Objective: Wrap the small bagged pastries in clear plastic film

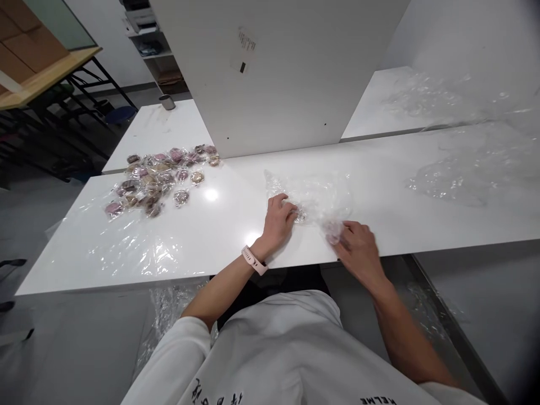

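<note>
A clear plastic bag (320,191) lies crumpled on the white table in front of me. My left hand (279,220), with a pale pink band at its wrist, has its fingers curled onto the bag's left part; a small shiny wrapped lump (300,215) shows beside the fingertips. At the bag's lower right corner, my right hand (358,247) grips a bunched piece of plastic with a pinkish tint (333,229). Slight blur hides what exactly lies inside that bunch. Part of the right fingers is tucked behind the plastic.
Many small wrapped round sweets (160,177), pink, brown and tan, are spread on the table's left. Loose clear plastic film (472,169) covers the right side. A white upright panel (278,73) stands behind the bag. A metal cup (167,102) is at the far left.
</note>
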A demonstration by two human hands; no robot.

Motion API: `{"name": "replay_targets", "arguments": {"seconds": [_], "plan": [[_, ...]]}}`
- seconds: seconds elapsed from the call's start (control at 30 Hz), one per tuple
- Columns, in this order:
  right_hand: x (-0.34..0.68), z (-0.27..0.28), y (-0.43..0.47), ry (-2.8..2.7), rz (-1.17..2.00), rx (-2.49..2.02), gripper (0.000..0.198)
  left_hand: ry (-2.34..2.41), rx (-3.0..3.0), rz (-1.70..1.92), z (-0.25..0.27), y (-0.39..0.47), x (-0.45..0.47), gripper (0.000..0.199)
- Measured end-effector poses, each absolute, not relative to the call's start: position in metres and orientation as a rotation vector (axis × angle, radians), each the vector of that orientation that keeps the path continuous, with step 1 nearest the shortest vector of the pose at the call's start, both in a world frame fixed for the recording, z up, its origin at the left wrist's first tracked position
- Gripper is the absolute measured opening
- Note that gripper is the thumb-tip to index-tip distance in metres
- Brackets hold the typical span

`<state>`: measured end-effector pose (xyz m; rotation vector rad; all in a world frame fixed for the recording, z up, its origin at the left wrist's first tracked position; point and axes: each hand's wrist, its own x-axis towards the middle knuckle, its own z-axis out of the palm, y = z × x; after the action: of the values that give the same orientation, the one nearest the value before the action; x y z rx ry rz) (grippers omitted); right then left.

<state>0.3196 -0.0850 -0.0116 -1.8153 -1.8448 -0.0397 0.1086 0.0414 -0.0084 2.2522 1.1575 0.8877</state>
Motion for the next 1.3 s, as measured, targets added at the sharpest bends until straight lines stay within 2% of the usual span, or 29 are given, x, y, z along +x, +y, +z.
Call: {"name": "replay_targets", "arguments": {"seconds": [0.17,0.3,0.43,0.47,0.57,0.67,0.73,0.8,0.83,0.93,0.97,1.1,1.23,1.3], "plan": [[0.274,0.010,-0.025,-1.931,0.296,-1.332,0.041,1.280,2.369,0.838,-0.008,0.043,0.104,0.010],[0.265,0.002,0.014,-2.059,0.516,-1.236,0.044,1.226,2.227,0.841,-0.009,0.044,0.095,0.014],[0.269,-0.007,0.027,-2.081,0.646,-1.190,0.046,1.145,2.195,1.011,-0.013,0.041,0.088,0.058],[0.271,-0.007,0.026,-2.077,0.678,-1.170,0.046,1.120,2.256,1.024,-0.014,0.040,0.088,0.063],[0.284,-0.004,0.019,-1.931,0.867,-1.189,0.042,1.045,2.470,0.881,-0.017,0.040,0.088,0.057],[0.312,-0.002,0.016,-1.372,0.878,-1.460,0.042,1.070,2.527,0.715,-0.019,0.041,0.089,0.051],[0.336,0.000,0.022,-1.049,0.854,-1.598,0.060,1.093,2.514,0.681,-0.018,0.041,0.089,0.051],[0.358,0.007,0.038,-1.029,0.979,-1.643,0.083,1.074,2.510,0.673,-0.017,0.042,0.088,0.054],[0.364,0.013,0.050,-1.106,1.070,-1.640,0.083,1.059,2.509,0.673,-0.016,0.042,0.088,0.056],[0.362,0.035,0.095,-1.364,1.210,-1.607,0.048,1.014,2.494,0.697,-0.016,0.045,0.087,0.058],[0.354,0.042,0.112,-1.411,1.210,-1.595,0.042,1.001,2.488,0.713,-0.017,0.046,0.087,0.054],[0.292,0.051,0.164,-1.542,1.228,-1.539,0.036,0.971,2.493,0.786,-0.020,0.047,0.086,0.036],[0.241,0.032,0.179,-1.862,1.085,-1.561,0.022,0.994,2.534,0.797,-0.018,0.045,0.085,0.032],[0.236,0.024,0.178,-1.911,1.028,-1.553,0.026,1.022,2.575,0.780,-0.016,0.045,0.085,0.029]]}}
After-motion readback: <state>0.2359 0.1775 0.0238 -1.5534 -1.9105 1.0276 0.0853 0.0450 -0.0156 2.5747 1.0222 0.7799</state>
